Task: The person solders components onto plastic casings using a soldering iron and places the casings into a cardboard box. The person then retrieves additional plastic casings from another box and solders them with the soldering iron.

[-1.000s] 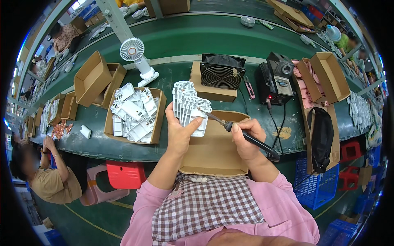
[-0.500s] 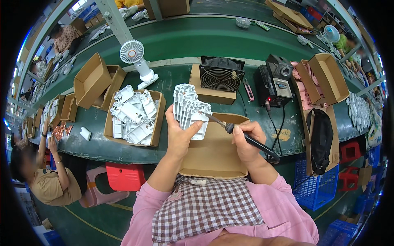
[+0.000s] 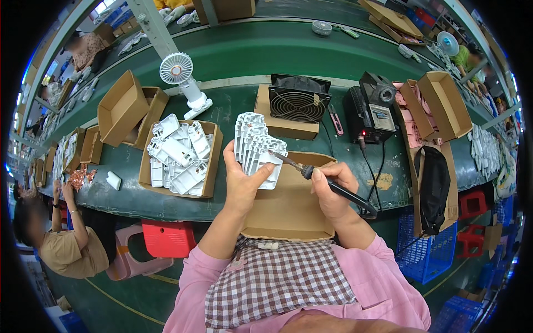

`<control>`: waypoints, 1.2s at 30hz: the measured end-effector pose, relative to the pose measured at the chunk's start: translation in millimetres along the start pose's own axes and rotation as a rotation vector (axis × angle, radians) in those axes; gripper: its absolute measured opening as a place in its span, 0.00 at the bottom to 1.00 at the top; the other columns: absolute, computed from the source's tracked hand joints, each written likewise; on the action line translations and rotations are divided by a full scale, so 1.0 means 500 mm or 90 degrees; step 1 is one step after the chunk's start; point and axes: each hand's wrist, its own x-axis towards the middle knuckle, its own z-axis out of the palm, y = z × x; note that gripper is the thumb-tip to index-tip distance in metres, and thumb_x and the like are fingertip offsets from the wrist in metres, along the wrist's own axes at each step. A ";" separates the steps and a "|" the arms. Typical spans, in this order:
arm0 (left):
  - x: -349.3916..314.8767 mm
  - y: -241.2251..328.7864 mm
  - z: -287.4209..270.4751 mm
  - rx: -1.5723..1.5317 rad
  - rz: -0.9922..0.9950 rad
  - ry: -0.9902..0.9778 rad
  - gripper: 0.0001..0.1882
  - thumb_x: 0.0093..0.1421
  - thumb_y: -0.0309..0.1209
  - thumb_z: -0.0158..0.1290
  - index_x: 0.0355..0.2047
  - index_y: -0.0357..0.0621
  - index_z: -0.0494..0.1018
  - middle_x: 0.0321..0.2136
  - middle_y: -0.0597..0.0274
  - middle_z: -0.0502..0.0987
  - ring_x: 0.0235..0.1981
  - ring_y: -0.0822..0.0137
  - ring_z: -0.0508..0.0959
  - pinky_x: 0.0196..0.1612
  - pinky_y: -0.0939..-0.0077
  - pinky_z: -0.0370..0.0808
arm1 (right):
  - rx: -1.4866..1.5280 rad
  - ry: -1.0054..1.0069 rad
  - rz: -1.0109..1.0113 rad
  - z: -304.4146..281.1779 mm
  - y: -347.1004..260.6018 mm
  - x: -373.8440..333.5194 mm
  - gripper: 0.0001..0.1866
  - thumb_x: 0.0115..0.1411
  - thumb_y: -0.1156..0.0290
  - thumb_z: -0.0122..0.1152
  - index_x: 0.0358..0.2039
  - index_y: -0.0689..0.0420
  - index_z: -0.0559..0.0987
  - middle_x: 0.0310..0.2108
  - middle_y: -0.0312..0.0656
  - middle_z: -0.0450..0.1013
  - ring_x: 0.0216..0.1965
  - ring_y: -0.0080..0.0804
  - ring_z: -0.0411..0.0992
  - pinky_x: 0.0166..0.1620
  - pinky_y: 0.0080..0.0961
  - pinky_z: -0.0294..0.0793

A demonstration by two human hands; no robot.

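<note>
My left hand [image 3: 242, 178] is closed round a stack of white plastic housings [image 3: 252, 141], held up over an open cardboard box [image 3: 288, 205]. The thumb presses on the lower front of the stack. In my right hand [image 3: 335, 191] is a soldering iron [image 3: 345, 193] with a black handle, gripped like a pen. Its metal tip points left and reaches the right side of the stack, near small copper-coloured spots; whether it touches cannot be made out. A box of loose white housings [image 3: 180, 158] stands to the left of my left hand.
At the back of the green bench are a black fan [image 3: 298, 105], a black soldering station [image 3: 371, 114] with its cord, and pink-handled cutters [image 3: 336, 120]. A white handheld fan [image 3: 189, 86] stands back left. Right lies a black pouch [image 3: 433, 188] on cardboard; a co-worker [image 3: 72, 238] sits far left.
My hands, the housings and the soldering iron stay almost in place. The co-worker at the far left has drawn their raised hand down and closer.
</note>
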 end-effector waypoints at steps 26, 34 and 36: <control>-0.002 0.005 0.005 0.031 -0.017 0.010 0.31 0.56 0.22 0.52 0.57 0.41 0.50 0.43 0.56 0.71 0.38 0.70 0.76 0.28 0.78 0.80 | -0.033 0.004 -0.123 -0.006 -0.008 -0.008 0.08 0.53 0.79 0.62 0.28 0.59 0.70 0.22 0.42 0.74 0.21 0.22 0.71 0.24 0.18 0.68; -0.002 0.005 0.006 0.019 -0.013 0.005 0.28 0.56 0.20 0.51 0.55 0.40 0.52 0.42 0.55 0.71 0.37 0.70 0.76 0.25 0.78 0.79 | -0.116 -0.012 -0.139 -0.001 -0.017 0.000 0.09 0.50 0.80 0.63 0.25 0.59 0.70 0.18 0.40 0.73 0.16 0.21 0.68 0.20 0.18 0.65; -0.002 0.005 0.007 0.018 0.005 0.011 0.28 0.56 0.20 0.51 0.54 0.40 0.52 0.42 0.55 0.71 0.36 0.70 0.77 0.24 0.77 0.79 | -0.128 -0.012 -0.140 0.000 -0.018 0.001 0.09 0.50 0.80 0.63 0.24 0.58 0.70 0.17 0.40 0.72 0.16 0.21 0.68 0.19 0.17 0.64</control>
